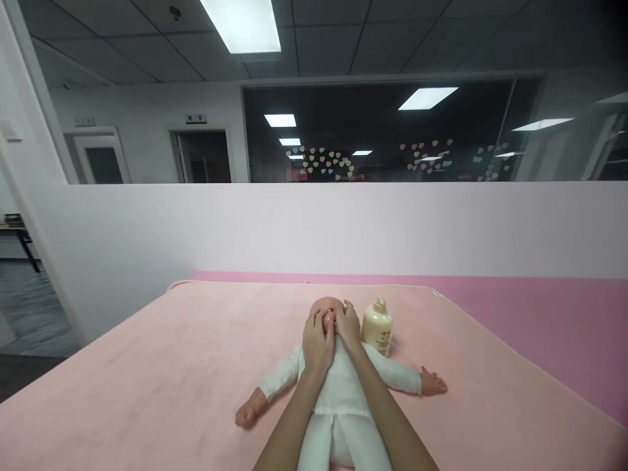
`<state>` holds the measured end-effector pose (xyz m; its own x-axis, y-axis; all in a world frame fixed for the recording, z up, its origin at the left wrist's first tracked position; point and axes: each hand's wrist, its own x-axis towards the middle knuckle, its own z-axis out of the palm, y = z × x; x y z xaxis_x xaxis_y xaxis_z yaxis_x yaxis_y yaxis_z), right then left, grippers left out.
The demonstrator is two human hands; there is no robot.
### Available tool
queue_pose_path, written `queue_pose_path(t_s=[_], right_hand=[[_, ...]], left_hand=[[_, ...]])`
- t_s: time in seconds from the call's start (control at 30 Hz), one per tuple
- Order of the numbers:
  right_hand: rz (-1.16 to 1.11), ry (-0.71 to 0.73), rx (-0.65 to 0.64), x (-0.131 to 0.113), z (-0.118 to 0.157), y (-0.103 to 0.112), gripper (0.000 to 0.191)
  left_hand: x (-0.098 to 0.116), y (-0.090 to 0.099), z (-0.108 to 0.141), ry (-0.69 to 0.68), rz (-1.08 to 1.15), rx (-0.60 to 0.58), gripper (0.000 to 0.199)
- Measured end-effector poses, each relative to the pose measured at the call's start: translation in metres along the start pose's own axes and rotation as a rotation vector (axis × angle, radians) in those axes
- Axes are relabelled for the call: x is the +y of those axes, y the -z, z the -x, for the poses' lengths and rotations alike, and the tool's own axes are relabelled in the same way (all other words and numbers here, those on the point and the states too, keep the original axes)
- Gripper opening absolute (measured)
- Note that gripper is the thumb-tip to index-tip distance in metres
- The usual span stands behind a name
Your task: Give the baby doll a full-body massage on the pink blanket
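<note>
A baby doll in a white outfit lies on its back, its arms spread out to both sides. My left hand rests on the left side of the doll's head, its fingers laid along the cheek. On the other cheek lies my right hand, with its fingers apart. Neither hand holds anything that I can see. Between them a strip of the doll's face shows; the rest is covered. A pale yellow pump bottle stands upright just right of my right hand, beside the doll's shoulder.
A pink blanket covers the surface under the doll, with a darker pink surface at the right. A low white wall runs behind it. Beyond stand a dark window with heart stickers and a doorway.
</note>
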<state>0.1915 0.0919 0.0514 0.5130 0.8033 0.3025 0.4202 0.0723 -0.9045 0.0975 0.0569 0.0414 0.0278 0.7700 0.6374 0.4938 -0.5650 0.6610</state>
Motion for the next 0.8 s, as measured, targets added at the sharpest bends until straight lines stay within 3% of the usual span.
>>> queue_pose_path(t_s=[0.13,0.23,0.4,0.5,0.8], right_hand=[[-0.037,0.232,-0.117,0.002,0.005,-0.013,0.051],[-0.080,0.213,-0.079,0.007,0.004,-0.016,0.053],[-0.262,0.019,-0.040,0.026,-0.009,-0.012,0.049],[-0.391,-0.057,-0.063,0.037,-0.016,-0.013,0.046],[-0.654,-0.114,-0.191,0.049,-0.024,-0.028,0.045]], left_hand=[[-0.020,0.006,-0.003,0.262,0.051,0.202,0.029],[-0.030,0.006,-0.015,0.355,0.039,0.246,0.025],[-0.025,-0.008,-0.039,0.207,0.161,0.095,0.032],[-0.022,-0.017,-0.044,0.182,0.118,0.009,0.034],[-0.027,-0.019,-0.040,0.138,0.115,0.080,0.035]])
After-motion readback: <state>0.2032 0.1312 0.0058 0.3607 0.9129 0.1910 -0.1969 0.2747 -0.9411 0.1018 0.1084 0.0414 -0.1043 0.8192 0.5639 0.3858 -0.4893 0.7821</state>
